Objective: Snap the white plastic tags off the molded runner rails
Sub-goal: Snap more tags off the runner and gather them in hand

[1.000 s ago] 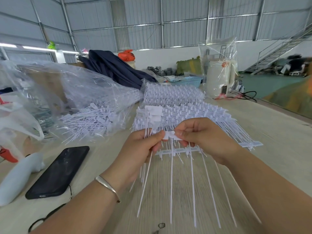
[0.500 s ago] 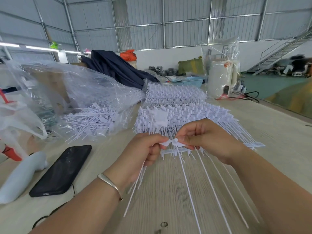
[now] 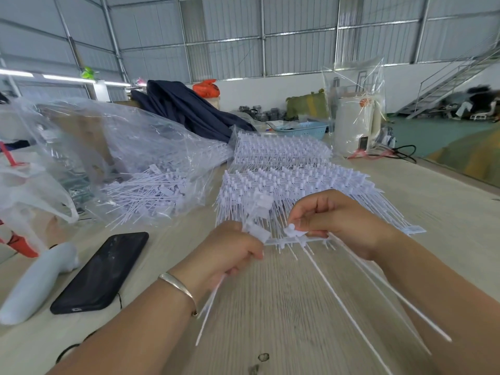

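Two hands, the left hand (image 3: 230,253) and the right hand (image 3: 338,220), are over one desk (image 3: 284,320). There is one black phone (image 3: 101,272), one silver bangle (image 3: 180,289), one blue basket (image 3: 303,129), and two stacks of runner rails (image 3: 284,169); the loose tags (image 3: 151,196) are too many to count.

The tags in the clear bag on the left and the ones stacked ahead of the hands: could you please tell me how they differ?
The tags in the clear plastic bag lie loose and jumbled, pointing many ways; the stacked tags sit in even rows, stems parallel. The bagged ones look already snapped off, while the stacked ones seem still joined to runner rails. The bagged ones are wrapped in film; the stack lies uncovered on the table. Both are white plastic with long thin stems.
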The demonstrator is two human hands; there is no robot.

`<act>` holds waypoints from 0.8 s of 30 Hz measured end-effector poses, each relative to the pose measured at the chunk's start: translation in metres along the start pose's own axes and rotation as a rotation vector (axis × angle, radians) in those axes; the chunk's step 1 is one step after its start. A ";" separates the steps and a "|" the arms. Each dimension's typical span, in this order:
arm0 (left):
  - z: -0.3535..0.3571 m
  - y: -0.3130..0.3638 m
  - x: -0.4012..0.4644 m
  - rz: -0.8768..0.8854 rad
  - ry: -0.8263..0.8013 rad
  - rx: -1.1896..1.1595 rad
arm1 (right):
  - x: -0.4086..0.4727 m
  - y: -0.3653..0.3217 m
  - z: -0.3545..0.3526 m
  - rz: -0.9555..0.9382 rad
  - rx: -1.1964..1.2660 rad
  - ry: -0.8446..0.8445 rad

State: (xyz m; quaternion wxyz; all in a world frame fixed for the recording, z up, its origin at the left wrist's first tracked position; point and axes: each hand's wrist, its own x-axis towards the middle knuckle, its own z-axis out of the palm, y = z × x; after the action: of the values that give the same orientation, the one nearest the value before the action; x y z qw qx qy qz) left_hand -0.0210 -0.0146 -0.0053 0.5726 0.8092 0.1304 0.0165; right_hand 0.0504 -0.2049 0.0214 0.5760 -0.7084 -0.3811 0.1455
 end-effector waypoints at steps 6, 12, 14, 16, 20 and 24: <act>0.006 -0.002 0.005 0.042 0.036 -0.234 | 0.000 -0.001 0.004 -0.047 -0.062 0.099; 0.010 0.002 0.000 0.016 -0.025 -0.369 | 0.006 -0.002 0.016 0.052 -0.093 0.150; 0.010 0.003 -0.002 0.018 -0.110 -0.441 | 0.006 -0.004 0.017 0.053 -0.098 0.157; 0.011 0.005 -0.003 0.045 -0.119 -0.457 | 0.005 -0.004 0.019 0.029 -0.146 0.151; 0.012 0.007 -0.005 0.149 -0.052 -0.387 | 0.004 0.000 0.026 -0.010 -0.310 0.127; 0.011 0.002 -0.003 0.225 0.045 -0.351 | 0.003 0.002 0.028 -0.069 -0.405 0.123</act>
State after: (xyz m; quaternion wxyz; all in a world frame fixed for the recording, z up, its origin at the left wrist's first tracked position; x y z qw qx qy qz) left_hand -0.0220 -0.0265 -0.0068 0.6962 0.7061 0.0471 0.1208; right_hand 0.0352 -0.1826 0.0119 0.4487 -0.8037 -0.3908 0.0027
